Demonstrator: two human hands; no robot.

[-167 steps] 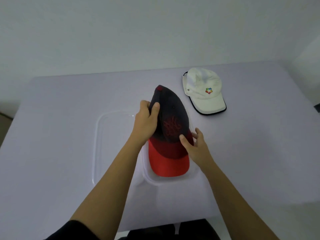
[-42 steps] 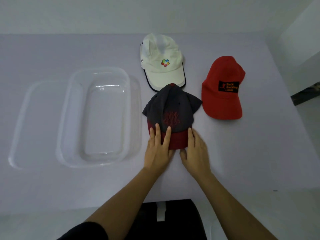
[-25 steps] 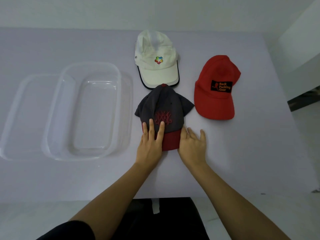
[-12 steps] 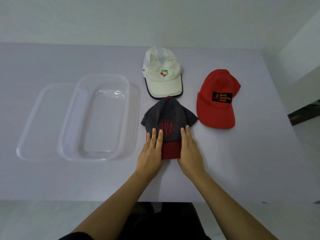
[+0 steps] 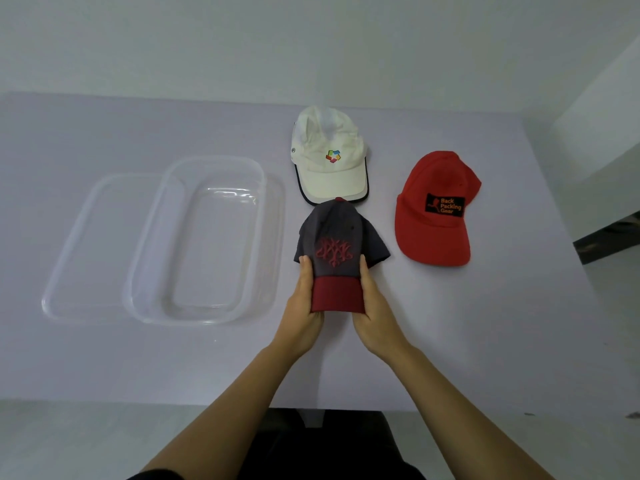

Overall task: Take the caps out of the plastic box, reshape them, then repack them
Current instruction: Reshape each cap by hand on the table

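A dark grey cap with a red brim lies in front of me, its brim squeezed narrow between my hands. My left hand grips the brim's left edge and my right hand grips its right edge, fingers running up to the crown. Just behind it rests a white cap with a coloured logo. To the right a red cap with a black patch sits flat on the table. The clear plastic box stands to the left with no caps inside.
The box's clear lid lies partly under the box on its left side. The pale purple table ends close to my body. A white wall stands behind, and the table's right edge drops off beside the red cap.
My hands moved from lying flat on top of the brim to its two sides, and the brim is now curved inward and narrower.
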